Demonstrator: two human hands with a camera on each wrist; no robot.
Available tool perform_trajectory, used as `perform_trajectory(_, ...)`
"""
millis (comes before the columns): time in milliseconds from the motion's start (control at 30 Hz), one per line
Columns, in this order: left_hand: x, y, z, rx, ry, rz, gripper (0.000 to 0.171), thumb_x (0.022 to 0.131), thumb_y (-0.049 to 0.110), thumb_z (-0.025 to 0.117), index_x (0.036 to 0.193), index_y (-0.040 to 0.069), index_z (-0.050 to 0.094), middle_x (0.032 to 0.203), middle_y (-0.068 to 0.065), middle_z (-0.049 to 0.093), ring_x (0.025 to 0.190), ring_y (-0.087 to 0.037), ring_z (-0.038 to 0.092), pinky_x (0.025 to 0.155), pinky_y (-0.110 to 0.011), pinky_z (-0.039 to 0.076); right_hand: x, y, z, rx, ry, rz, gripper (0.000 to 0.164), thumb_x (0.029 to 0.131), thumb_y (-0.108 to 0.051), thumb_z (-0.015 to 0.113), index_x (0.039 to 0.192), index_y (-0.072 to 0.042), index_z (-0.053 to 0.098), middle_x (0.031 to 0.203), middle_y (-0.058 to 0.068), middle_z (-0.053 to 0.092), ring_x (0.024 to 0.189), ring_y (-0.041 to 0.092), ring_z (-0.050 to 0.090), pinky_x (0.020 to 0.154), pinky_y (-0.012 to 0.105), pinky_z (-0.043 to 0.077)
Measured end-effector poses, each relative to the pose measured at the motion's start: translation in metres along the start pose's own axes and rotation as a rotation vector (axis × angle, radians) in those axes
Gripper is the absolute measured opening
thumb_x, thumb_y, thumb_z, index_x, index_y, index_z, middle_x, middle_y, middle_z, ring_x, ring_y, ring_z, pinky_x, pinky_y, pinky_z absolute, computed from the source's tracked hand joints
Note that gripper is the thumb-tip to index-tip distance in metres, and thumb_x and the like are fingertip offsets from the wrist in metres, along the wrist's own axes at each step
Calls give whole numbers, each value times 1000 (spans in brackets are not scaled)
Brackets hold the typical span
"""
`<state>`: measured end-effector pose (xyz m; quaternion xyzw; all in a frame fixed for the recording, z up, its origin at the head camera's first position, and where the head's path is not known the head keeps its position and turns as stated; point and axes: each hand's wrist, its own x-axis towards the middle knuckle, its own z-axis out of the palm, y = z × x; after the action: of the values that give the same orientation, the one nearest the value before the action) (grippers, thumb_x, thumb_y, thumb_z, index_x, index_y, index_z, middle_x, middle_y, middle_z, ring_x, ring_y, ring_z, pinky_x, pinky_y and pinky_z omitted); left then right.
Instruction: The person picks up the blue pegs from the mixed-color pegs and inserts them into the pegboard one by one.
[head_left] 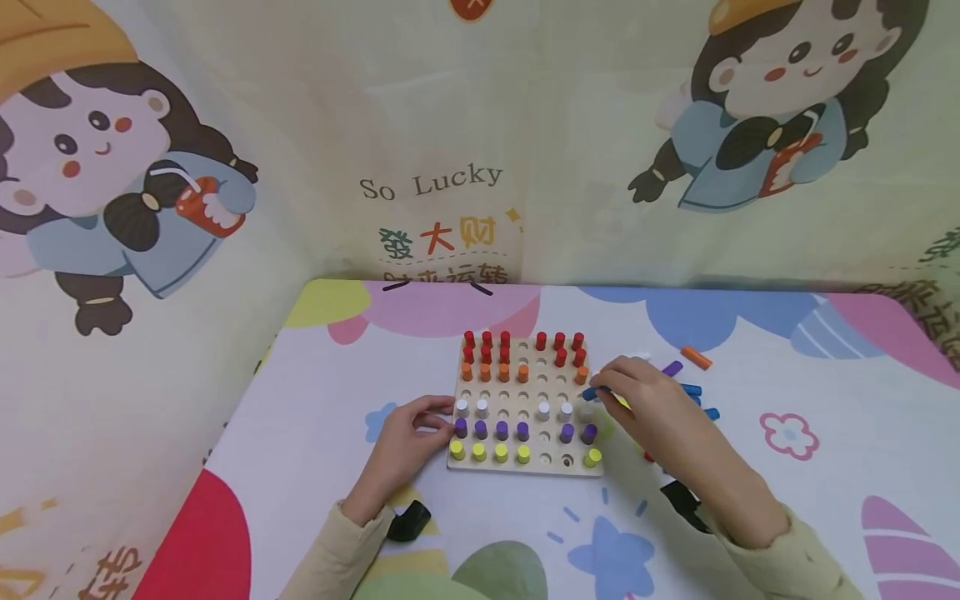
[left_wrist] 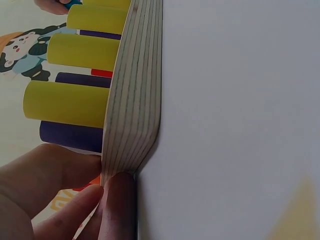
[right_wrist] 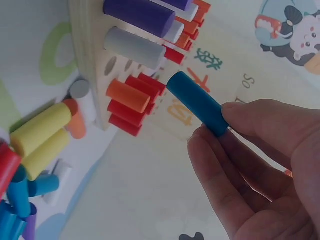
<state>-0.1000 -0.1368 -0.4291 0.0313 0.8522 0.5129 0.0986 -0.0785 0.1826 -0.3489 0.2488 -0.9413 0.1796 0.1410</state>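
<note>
A wooden pegboard [head_left: 555, 469] holds rows of red, orange, white, purple and yellow pegs; one row of holes between orange and white stands bare. My left hand [head_left: 411, 437] grips the board's left edge near the front corner; in the left wrist view its fingertips [left_wrist: 117, 195] press against the layered side. Over the board's right edge, my right hand [head_left: 648, 396] pinches a blue peg [right_wrist: 197, 102] between thumb and fingertips. That peg is tilted, its free end pointing toward the board, near the right end of the bare row.
Loose pegs lie right of the board, partly hidden by the right hand: an orange peg [head_left: 696, 358], a purple peg [head_left: 672, 367] and several blue ones. In the right wrist view yellow pegs [right_wrist: 42, 127] and a red peg [right_wrist: 6, 165] show. A patterned cloth [head_left: 330, 358] covers the table.
</note>
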Motion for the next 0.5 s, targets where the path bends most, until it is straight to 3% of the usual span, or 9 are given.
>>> perform_trajectory(500, 0, 0, -2, 0, -4, 23, 33, 88, 7, 73, 120, 12, 70, 109, -2, 71, 87, -11, 68, 77, -21, 55, 20, -14, -3, 3, -70, 59, 21, 82, -6, 80, 102, -7, 73, 97, 5, 67, 89, 19, 63, 76, 34, 59)
